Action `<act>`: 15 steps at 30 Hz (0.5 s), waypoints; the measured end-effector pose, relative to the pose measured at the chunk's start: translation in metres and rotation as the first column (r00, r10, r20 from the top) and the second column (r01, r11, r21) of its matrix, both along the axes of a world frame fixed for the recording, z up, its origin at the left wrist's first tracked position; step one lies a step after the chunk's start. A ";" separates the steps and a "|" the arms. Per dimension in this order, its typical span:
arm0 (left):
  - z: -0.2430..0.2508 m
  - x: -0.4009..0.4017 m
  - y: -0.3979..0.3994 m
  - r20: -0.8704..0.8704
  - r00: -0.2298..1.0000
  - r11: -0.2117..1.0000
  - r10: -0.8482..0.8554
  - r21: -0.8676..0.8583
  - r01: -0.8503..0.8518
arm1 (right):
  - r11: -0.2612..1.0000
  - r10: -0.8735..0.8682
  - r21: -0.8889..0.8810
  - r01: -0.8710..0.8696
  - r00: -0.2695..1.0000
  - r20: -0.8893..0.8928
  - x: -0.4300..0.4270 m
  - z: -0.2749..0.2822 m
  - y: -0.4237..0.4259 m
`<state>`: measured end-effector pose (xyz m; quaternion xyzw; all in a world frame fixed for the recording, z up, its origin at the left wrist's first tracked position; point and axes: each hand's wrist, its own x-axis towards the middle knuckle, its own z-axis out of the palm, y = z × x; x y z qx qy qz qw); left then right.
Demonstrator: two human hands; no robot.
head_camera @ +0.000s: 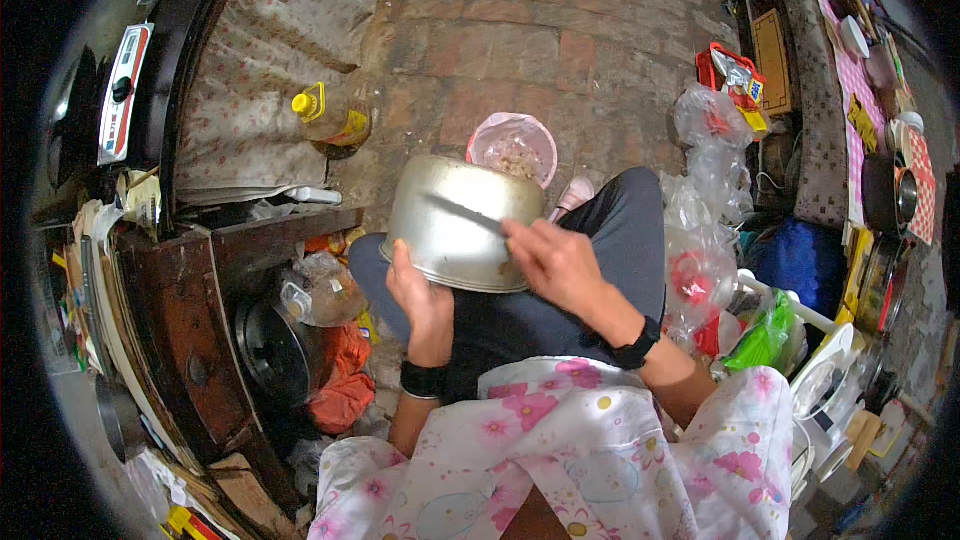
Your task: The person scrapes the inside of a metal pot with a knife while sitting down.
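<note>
My left hand [420, 291] grips the near edge of a dull metal pot [439, 236], with the thumb against its outer wall. The pot is tilted over my lap and its inside is hidden from me. In my right hand [556, 264] is a thin dark tool [465, 211], perhaps a knife or scraper. It is blurred and lies across the pot's side wall. Just beyond the pot, a pink plastic bin [504, 127] on the floor holds some scraps; the pot covers part of its rim.
A yellow-capped oil bottle [330, 120] stands left on the brick floor [495, 52]. Plastic bags [701, 255] pile up at right beside a white rack-like object [806, 307]. A dark wooden cabinet [187, 322] flanks my left, with a dark round pan [274, 349] beside it.
</note>
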<state>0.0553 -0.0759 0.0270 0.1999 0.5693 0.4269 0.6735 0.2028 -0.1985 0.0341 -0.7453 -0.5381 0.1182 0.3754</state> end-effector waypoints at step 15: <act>0.003 0.002 -0.005 -0.015 1.000 1.000 0.006 -0.008 -0.006 | 0.997 -0.062 0.050 0.063 0.998 -0.016 0.006 0.002 0.003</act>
